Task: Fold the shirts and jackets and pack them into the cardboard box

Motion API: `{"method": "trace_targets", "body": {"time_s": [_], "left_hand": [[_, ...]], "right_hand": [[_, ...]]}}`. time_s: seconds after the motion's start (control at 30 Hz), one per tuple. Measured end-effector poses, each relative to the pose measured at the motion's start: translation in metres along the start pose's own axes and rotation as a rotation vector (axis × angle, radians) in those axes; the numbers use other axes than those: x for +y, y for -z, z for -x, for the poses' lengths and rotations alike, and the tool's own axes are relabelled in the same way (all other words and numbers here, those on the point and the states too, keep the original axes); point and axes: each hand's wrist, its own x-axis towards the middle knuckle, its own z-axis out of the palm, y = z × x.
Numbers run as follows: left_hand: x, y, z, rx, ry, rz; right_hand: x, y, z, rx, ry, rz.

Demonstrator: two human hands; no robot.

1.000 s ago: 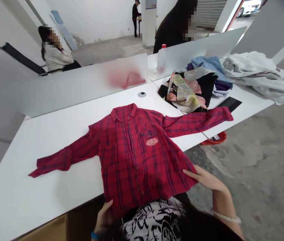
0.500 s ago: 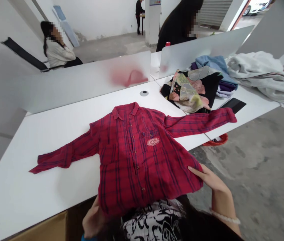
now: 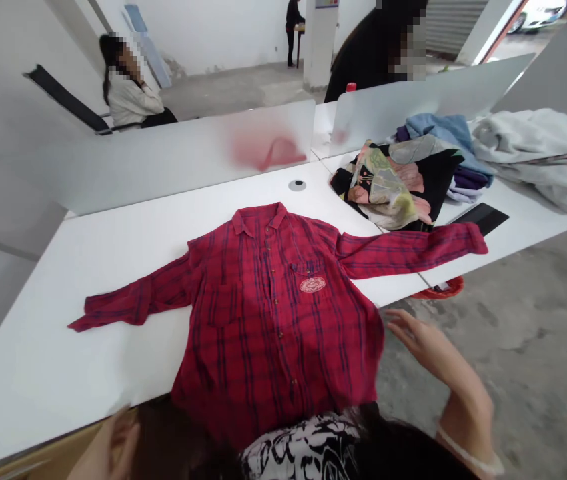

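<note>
A red plaid button-up shirt [image 3: 263,320] lies front up on the white table [image 3: 128,360], collar away from me and both sleeves spread out. Its lower part hangs over the near edge, towards my body. My right hand [image 3: 421,340] is just off the shirt's right side, fingers loosely bent and apart, holding nothing. Low at the left, my left hand [image 3: 118,437] is by the table edge, away from the hem. It is blurred and partly cut off, but its fingers look loosely apart with nothing in them.
A floral cloth [image 3: 393,183], blue denim [image 3: 438,130] and a pale garment [image 3: 538,147] are piled at the right. A frosted divider [image 3: 173,153] runs along the back. A red basket [image 3: 446,288] is below the table; a cardboard box [image 3: 58,453] is near me. People are beyond.
Both hands have let go of the shirt's lower sides. My left hand has moved left and down, my right hand slightly up and outward. The hem now hangs down; the view has shifted slightly.
</note>
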Motion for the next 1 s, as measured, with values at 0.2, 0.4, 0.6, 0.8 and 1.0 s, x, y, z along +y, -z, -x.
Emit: {"method": "trace_targets", "body": {"time_s": [0.2,0.4,0.6,0.8,1.0], "left_hand": [[0.152,-0.057,-0.095,0.058,-0.565,-0.219],[0.221,-0.113,-0.184,0.097,-0.663,-0.523],[0.233,-0.15,-0.24,0.099,-0.493,-0.569],[0.237,-0.152,-0.287,0.08,-0.442,-0.532],[0.246,-0.154,-0.325,0.056,-0.408,-0.521]], "right_hand": [[-0.101,-0.036,-0.078,0.111,0.501,0.327],[-0.162,-0.085,-0.177,0.122,0.627,0.497],[-0.176,-0.125,-0.264,0.246,0.437,0.489],[-0.184,-0.128,-0.315,0.243,0.503,0.506],[-0.196,-0.121,-0.358,0.161,0.493,0.499]]}}
